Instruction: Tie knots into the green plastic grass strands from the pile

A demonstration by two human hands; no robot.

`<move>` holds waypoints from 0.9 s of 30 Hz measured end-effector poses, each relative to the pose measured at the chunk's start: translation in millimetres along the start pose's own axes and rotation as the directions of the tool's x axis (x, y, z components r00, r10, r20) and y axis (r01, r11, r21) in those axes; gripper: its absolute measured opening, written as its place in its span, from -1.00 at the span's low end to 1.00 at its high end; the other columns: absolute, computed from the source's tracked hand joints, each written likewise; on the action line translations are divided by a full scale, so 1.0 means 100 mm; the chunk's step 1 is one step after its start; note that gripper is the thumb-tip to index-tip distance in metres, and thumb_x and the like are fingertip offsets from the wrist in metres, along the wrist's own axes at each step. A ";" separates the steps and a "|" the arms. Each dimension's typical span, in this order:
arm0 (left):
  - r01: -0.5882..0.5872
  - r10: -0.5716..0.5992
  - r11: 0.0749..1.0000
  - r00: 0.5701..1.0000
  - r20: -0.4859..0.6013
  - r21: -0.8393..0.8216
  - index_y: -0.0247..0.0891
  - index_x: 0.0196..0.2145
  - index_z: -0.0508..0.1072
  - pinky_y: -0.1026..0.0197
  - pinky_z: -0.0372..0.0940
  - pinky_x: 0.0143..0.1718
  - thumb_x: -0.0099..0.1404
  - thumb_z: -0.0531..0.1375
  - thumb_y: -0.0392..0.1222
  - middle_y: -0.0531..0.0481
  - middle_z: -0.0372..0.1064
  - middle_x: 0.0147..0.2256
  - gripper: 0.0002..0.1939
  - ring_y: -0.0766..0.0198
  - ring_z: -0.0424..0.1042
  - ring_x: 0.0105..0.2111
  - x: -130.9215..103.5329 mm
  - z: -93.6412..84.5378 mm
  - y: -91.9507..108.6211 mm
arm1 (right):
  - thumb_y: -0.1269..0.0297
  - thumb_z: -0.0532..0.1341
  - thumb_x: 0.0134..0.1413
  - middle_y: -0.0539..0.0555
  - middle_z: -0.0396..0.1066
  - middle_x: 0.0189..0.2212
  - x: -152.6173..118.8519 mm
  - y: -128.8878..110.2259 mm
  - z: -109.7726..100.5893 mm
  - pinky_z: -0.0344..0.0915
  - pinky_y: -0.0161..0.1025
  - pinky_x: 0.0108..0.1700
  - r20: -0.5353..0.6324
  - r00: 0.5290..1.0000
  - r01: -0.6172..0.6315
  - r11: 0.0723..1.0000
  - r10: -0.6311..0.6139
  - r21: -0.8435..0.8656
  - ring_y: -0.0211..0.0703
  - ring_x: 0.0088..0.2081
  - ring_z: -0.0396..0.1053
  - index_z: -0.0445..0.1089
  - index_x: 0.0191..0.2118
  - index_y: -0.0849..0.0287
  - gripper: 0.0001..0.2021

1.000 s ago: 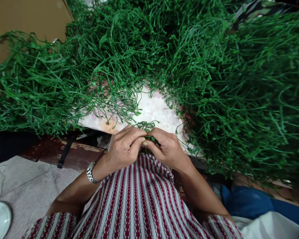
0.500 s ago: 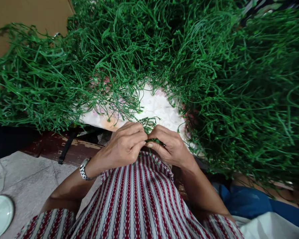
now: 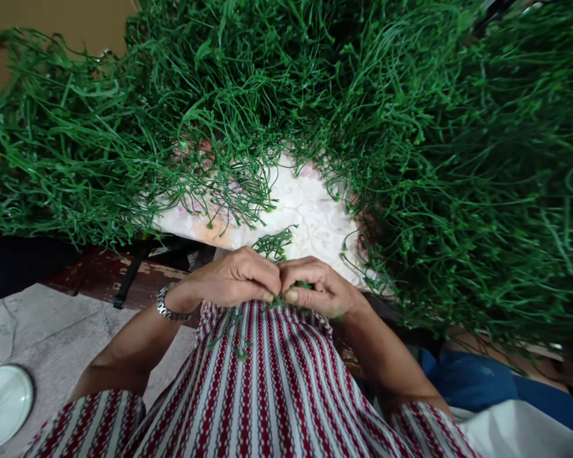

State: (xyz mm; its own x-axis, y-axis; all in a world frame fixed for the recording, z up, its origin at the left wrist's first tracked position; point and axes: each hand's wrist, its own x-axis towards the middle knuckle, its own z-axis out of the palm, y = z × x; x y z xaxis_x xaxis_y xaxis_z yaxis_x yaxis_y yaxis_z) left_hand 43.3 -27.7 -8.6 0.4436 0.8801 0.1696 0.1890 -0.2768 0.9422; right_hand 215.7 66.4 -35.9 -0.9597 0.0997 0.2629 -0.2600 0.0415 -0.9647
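My left hand [image 3: 239, 278], with a metal watch at the wrist, is pinched shut on thin green plastic plant stems [image 3: 273, 244]. My right hand [image 3: 321, 289] presses against it, thumb and fingers closed on the same small bunch. Some tips stick up beyond the knuckles, and others hang below the left hand over the striped shirt [image 3: 267, 381]. Fingers cover the middle of the bunch, so the join between the stems cannot be seen. A large heap of the same green plastic stems [image 3: 286, 83] lies beyond my hands.
Under the heap is a white floral cloth [image 3: 310, 213] on the table. A worn dark red wooden bench [image 3: 95, 280] runs at the left. A white round lid or plate [image 3: 2, 407] is low on the left, on the tiled floor [image 3: 62, 331]. Blue fabric [image 3: 477, 378] shows at right.
Both hands have come slightly down, closer to my body, still together on the stems. Several stem ends now dangle below the left hand. The view has shifted slightly.
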 end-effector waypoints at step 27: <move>0.269 0.002 0.894 0.797 -0.604 0.358 -0.30 -0.46 0.36 0.36 0.18 -0.42 0.18 0.08 -0.38 0.08 0.33 -0.53 -0.90 0.42 0.30 -0.51 0.18 0.31 -0.03 | 0.19 0.15 0.11 0.08 0.39 -0.32 -0.05 0.04 0.14 0.29 -0.32 -0.22 -0.520 0.835 -0.249 0.966 0.177 -0.071 -0.25 -0.26 0.34 0.34 -0.11 0.24 -0.72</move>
State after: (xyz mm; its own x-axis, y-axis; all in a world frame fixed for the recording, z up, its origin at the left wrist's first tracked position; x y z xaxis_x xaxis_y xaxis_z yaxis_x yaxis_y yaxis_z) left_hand 77.8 -22.6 -17.1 -0.1757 0.9338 0.3117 0.6016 -0.1487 0.7848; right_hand 218.2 51.8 -41.6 -0.7919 0.6081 0.0562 -0.0051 0.0854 -0.9963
